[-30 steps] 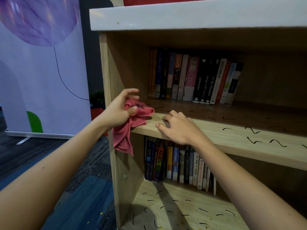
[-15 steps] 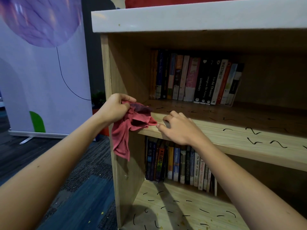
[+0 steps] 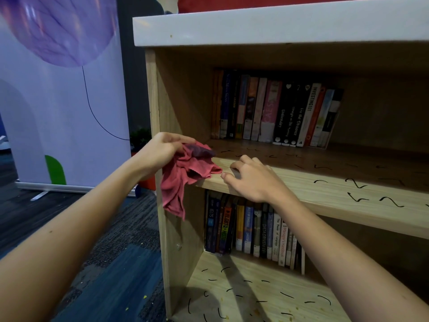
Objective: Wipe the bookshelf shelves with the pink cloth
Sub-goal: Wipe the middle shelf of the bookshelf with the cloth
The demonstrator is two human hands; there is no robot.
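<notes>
A wooden bookshelf (image 3: 329, 196) fills the right half of the view, with black squiggle marks on its middle and lower shelves. My left hand (image 3: 160, 152) grips a crumpled pink cloth (image 3: 183, 177) at the left front corner of the middle shelf; part of the cloth lies on the shelf and part hangs down over the side panel. My right hand (image 3: 250, 177) rests on the front edge of that shelf just right of the cloth, fingers loosely bent and holding nothing.
A row of upright books (image 3: 278, 110) stands at the back of the middle shelf, and another row (image 3: 253, 228) on the lower shelf (image 3: 250, 296). A white top board (image 3: 278, 24) overhangs. To the left are blue carpet (image 3: 111, 275) and a purple banner (image 3: 58, 89).
My left hand has curled tighter round the cloth and pulled it slightly left and back towards the shelf corner. My right hand has stayed on the shelf edge.
</notes>
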